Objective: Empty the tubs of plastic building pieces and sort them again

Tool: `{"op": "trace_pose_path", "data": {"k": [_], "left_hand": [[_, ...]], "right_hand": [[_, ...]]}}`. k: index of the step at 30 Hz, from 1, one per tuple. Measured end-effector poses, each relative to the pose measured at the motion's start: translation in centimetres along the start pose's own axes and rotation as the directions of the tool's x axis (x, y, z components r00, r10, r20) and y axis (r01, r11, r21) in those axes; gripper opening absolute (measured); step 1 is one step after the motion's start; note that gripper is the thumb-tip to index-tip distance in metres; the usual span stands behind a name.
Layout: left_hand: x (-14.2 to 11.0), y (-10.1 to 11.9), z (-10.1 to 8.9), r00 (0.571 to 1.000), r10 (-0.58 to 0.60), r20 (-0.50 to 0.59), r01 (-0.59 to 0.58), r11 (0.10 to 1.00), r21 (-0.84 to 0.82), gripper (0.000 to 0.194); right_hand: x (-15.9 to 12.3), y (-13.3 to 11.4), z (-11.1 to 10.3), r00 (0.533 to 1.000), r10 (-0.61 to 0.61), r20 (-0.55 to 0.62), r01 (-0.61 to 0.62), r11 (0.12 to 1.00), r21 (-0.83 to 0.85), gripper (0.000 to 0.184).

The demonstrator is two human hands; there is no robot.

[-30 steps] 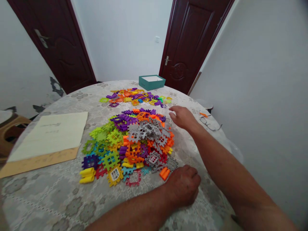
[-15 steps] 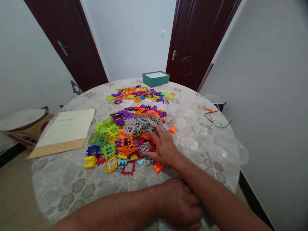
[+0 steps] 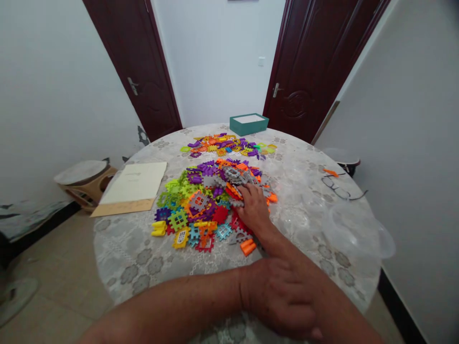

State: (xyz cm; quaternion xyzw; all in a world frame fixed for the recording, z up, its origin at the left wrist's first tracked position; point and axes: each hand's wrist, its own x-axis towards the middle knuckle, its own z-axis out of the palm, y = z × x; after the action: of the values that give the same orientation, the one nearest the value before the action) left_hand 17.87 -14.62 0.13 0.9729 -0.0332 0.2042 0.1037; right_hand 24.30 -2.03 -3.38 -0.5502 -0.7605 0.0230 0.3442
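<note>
My right hand (image 3: 255, 206) reaches into the near heap of plastic interlocking building pieces (image 3: 201, 191), its fingers bent around grey and orange-red pieces at the heap's right side. Some fingertips are hidden among them. My left hand (image 3: 281, 298) is curled in a loose fist against my right forearm, near the front of the table, and no piece shows in it. Around the right hand lie grey lattice plates (image 3: 233, 174), a dark red gear-edged piece (image 3: 220, 214) and an orange double-tube connector (image 3: 247, 247).
A second heap of pieces (image 3: 222, 145) and a green box (image 3: 248, 125) stand farther back. Cream paper (image 3: 136, 180) lies left. Eyeglasses (image 3: 337, 189), an orange piece (image 3: 331, 172) and a clear plastic container (image 3: 358, 229) are on the right of the round table (image 3: 118, 248).
My right hand has drawn its thumb and fingers closer together and shifted pieces in the heap. Grey and orange plates have moved. The camera view has turned left; my left hand stays curled.
</note>
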Motion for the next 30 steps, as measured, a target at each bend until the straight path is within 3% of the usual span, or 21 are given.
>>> {"op": "trace_pose_path", "data": {"k": [3,5,8,11,15,17,18,20,25,30], "left_hand": [[-2.1,0.7,-3.3,0.985,-0.124,-0.119,0.143,0.975,0.167,0.024],[-4.9,1.2,-5.6,0.929,-0.259,-0.264,0.322,0.917,0.234,0.024],[-10.6,1.6,-8.6,0.761,-0.436,-0.480,0.611,0.730,0.306,0.042],[-16.9,1.1,-10.3,0.560,-0.580,-0.592,0.823,0.473,0.315,0.058],[-23.5,-0.2,-10.8,0.268,-0.689,-0.674,0.961,0.143,0.236,0.080],[-25.2,-0.9,-10.4,0.186,-0.751,-0.634,0.979,0.083,0.188,0.087],[-25.6,-1.2,-10.0,0.167,-0.784,-0.598,0.982,0.077,0.172,0.088],[-25.7,-1.5,-9.3,0.170,-0.836,-0.522,0.982,0.099,0.161,0.087],[-24.5,-1.6,-7.3,0.305,-0.819,-0.486,0.952,0.253,0.172,0.096],[-23.2,-1.2,-6.5,0.395,-0.800,-0.452,0.918,0.355,0.175,0.100]], "right_hand": [[-0.1,0.3,-0.1,0.997,-0.015,-0.070,0.016,1.000,0.006,0.050],[-0.1,0.2,-0.2,0.996,-0.019,-0.086,0.020,1.000,0.007,0.047],[0.3,-0.3,-0.5,0.996,0.003,-0.094,-0.002,1.000,0.015,0.040],[1.2,-1.3,-0.8,0.988,0.057,-0.140,-0.049,0.997,0.060,0.028],[2.9,-3.5,-0.7,0.974,0.107,-0.199,-0.079,0.986,0.145,0.025],[3.6,-4.5,-0.3,0.977,0.113,-0.181,-0.079,0.980,0.184,0.027],[3.9,-5.0,-0.1,0.981,0.112,-0.160,-0.077,0.975,0.209,0.029],[4.1,-5.6,0.1,0.988,0.100,-0.114,-0.067,0.961,0.267,0.035],[2.5,-4.9,-0.9,0.989,0.072,-0.132,-0.025,0.946,0.324,0.039],[-2.1,-2.6,-3.2,0.957,0.071,-0.283,-0.042,0.994,0.104,0.026]]}}
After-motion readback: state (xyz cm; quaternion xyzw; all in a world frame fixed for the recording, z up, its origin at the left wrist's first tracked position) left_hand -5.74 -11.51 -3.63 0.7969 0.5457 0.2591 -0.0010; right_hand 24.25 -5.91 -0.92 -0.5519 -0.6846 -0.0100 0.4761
